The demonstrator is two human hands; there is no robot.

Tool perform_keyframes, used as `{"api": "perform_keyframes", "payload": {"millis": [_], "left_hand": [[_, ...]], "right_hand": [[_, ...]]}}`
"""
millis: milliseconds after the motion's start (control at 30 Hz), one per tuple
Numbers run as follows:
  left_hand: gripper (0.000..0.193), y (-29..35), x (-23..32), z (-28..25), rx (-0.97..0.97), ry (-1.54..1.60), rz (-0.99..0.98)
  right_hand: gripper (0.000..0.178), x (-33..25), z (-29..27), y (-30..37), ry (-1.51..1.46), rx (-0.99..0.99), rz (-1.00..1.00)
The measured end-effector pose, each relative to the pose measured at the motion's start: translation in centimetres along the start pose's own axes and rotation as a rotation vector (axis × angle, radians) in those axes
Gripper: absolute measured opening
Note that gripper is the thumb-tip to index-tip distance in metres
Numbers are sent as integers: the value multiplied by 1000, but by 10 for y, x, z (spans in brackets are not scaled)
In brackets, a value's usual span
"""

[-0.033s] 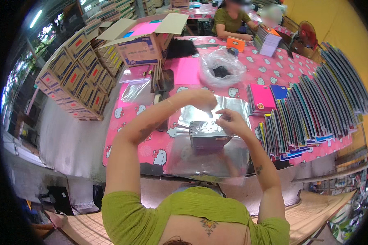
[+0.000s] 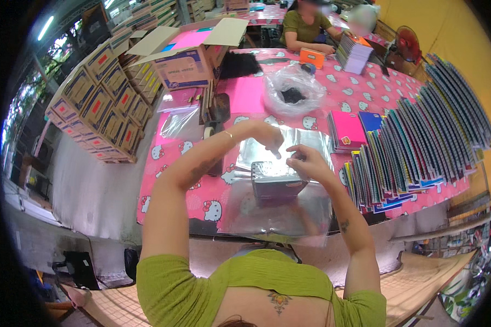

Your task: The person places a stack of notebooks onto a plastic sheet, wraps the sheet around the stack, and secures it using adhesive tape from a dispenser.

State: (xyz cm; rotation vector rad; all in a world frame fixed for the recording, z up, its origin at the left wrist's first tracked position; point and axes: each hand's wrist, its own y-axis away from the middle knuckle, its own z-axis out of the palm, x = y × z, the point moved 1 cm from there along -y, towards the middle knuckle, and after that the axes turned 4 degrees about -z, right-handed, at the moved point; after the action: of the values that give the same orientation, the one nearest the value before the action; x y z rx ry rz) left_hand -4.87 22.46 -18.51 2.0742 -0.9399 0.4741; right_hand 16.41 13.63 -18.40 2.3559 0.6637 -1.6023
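A short stack of spiral notebooks (image 2: pixel 278 189) lies in front of me with its coil edges toward the left. Shiny clear plastic film (image 2: pixel 305 215) spreads under and around the stack. At the stack's far edge, my left hand (image 2: pixel 271 138) bends in from the left with its fingers pointing down, closed on the film. My right hand (image 2: pixel 306 163) is just to the right of it, thumb and forefinger pinched at the film near the stack's far right corner. Glare on the plastic partly hides what lies between the fingertips.
Spiral notebooks stand in long rows (image 2: pixel 414 147) at right, beside a pink-covered notebook pile (image 2: pixel 348 131). Farther off are a clear plastic bag (image 2: pixel 294 95), an open carton (image 2: pixel 188 68) and a tape dispenser (image 2: pixel 215 128). A co-worker (image 2: pixel 305 27) sits across the table (image 2: pixel 202 188).
My left hand has come slightly down and nearer, its fingers reaching farther toward the stack's far edge. My right hand has barely moved. The whole view has shifted a little.
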Motion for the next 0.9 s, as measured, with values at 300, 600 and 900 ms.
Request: {"api": "perform_keyframes", "payload": {"millis": [300,600,900], "left_hand": [[66,27,-51,88,402,1200,42],[79,57,14,224,1354,1150,94],[60,247,-77,227,2267,1637,35]], "right_hand": [[85,29,-4,22,-90,251,-151],[104,32,41,17,-359,-22,-79],[54,41,73,27,-413,44,44]]}}
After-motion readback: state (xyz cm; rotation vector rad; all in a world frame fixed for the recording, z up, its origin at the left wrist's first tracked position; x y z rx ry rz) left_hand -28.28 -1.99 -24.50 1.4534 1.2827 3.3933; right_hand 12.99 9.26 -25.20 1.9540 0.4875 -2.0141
